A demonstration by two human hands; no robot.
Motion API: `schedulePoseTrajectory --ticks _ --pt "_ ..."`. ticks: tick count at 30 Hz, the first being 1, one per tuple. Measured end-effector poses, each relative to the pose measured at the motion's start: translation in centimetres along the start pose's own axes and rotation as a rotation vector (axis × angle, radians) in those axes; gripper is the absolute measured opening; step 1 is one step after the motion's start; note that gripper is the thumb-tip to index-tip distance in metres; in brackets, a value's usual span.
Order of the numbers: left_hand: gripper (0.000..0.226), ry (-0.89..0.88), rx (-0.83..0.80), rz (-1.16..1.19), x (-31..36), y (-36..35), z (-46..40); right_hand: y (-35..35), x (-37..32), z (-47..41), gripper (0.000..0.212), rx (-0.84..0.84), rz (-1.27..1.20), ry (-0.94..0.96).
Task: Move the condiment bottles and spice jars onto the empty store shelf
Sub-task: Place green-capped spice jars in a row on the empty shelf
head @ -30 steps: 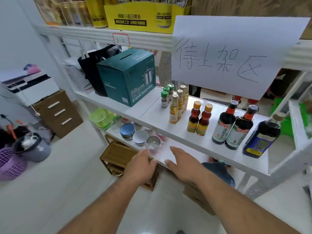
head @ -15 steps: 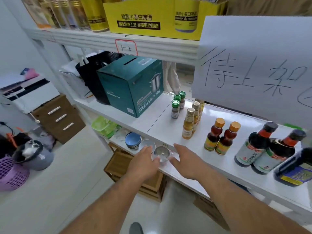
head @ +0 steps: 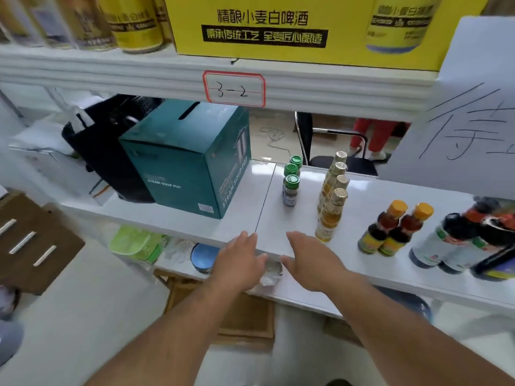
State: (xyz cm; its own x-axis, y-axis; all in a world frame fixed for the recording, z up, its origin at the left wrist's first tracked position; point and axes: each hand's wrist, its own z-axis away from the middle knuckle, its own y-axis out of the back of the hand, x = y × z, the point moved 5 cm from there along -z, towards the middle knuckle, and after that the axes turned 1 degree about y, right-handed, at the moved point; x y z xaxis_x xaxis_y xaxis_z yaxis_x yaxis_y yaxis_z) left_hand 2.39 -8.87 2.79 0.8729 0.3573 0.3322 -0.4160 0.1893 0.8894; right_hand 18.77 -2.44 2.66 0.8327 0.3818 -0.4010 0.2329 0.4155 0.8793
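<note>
Your left hand (head: 239,260) and right hand (head: 312,260), both spread and empty, have risen to the shelf (head: 278,227) edge, while dark bottles (head: 457,240) far right blur.

Glossy white shelf (head: 267,218), matt teal cardboard box (head: 192,162), clear glass oil bottles (head: 330,207)

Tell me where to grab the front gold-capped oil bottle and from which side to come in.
Take the front gold-capped oil bottle around its body, just below the narrowing neck, with the right hand coming from the shelf's front edge. It stands upright at the head of its row, so the near side is open; three like bottles stand close behind it.
</note>
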Motion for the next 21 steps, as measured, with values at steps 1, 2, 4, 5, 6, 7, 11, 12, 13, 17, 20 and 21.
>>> schedulePoseTrajectory --ticks 1,2,4,5,6,7,11,12,13,17,20,21 --pt "0.065 -0.007 -0.005 0.003 -0.3 0.3 -0.5 0.0 -0.3 -0.3 0.060 0.006 0.011 -0.008" --pt "0.065 -0.009 -0.011 0.019 -0.5 0.5 -1.1 0.0 -0.5 -0.7 0.060 0.011 0.020 -0.018" --pt "0.065 -0.014 -0.026 0.042 -1.0 0.6 -2.5 0.1 -0.9 -1.7 0.062 0.025 0.025 -0.042" --pt "0.065 -0.015 -0.034 0.041 -1.1 0.6 -3.1 0.1 -0.9 -2.1 0.063 0.032 0.022 -0.053" --pt "0.066 -0.014 -0.041 0.034 -1.2 0.5 -3.8 0.1 -1.0 -2.6 0.065 0.035 0.020 -0.063" --pt "0.066 -0.014 -0.046 0.022 -1.2 0.5 -4.5 0.2 -0.9 -3.1 0.066 0.038 0.018 -0.071" --pt "0.064 -0.025 -0.069 -0.023 -0.4 0.9 -7.2 0.6 -0.3 -5.9 0.064 0.084 0.005 -0.110" --pt "0.063 -0.032 -0.069 -0.033 0.0 1.1 -7.9 0.7 -0.1 -6.6 0.065 0.101 -0.001 -0.122" --pt "0.063 -0.039 -0.063 -0.044 0.3 1.3 -8.7 0.9 0.2 -7.5 0.066 0.122 -0.011 -0.134" --pt "0.062 -0.062 -0.029 -0.101 1.4 2.0 -12.5 1.5 1.6 -11.3 0.060 0.191 0.037 -0.177" --pt "0.060 -0.069 -0.029 -0.130 1.8 2.0 -15.2 1.2 2.5 -14.2 0.067 0.183 0.097 -0.204" --pt "0.059 -0.068 -0.037 -0.130 1.8 1.9 -16.0 1.0 2.8 -14.9 0.068 0.182 0.105 -0.220"
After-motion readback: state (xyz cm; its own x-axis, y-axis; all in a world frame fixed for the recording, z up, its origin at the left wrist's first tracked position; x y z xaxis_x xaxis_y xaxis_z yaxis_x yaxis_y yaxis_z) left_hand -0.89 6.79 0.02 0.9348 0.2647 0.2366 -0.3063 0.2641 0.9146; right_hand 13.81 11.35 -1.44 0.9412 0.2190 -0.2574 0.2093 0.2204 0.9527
